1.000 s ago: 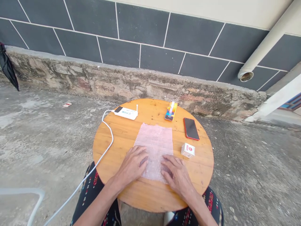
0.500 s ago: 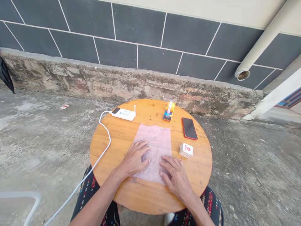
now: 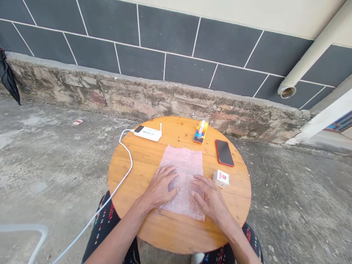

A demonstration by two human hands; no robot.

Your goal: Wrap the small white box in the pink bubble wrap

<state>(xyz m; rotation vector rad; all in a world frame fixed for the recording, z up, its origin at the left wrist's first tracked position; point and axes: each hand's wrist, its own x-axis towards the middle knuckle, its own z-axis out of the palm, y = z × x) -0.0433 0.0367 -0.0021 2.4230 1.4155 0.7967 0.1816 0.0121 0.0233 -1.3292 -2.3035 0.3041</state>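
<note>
OK, wrap [image 3: 187, 157] first: it's lying flat on the bench [image 3: 165, 231], roughly mid, w/ its far end uncovered and its near edge toward the person. L hand [image 3: 159, 187] is on its L side, R hand [image 3: 210, 198] on its R side. Hands are apart, fingers loosely spread & bent, nothing pinched as far as shows; can't tell how hard either one presses, or if the wrap is one layer or two.

To smooth it well, I'd go light, w/ flat fingers rather than tips, b/c the stuff looks thin & bubbly and would likely crease or pop under a hard push. Best work from the middle outward, both sides at the same pace, so it doesn't skew. One hand should pin while the other strokes; if both slide the same way, the whole sheet prob. travels. The near R corner pokes out by the R hand, so mind the wrist doesn't drag it.

Also watch the R side: box [image 3: 221, 178] sits just beside the R hand, so a wide sweep could knock it. Phone [image 3: 224, 153] and tape [image 3: 201, 132] are farther off, less risk. On the L, the cable [image 3: 128, 168] runs down past the forearm; elbow in, so it doesn't snag.
</note>
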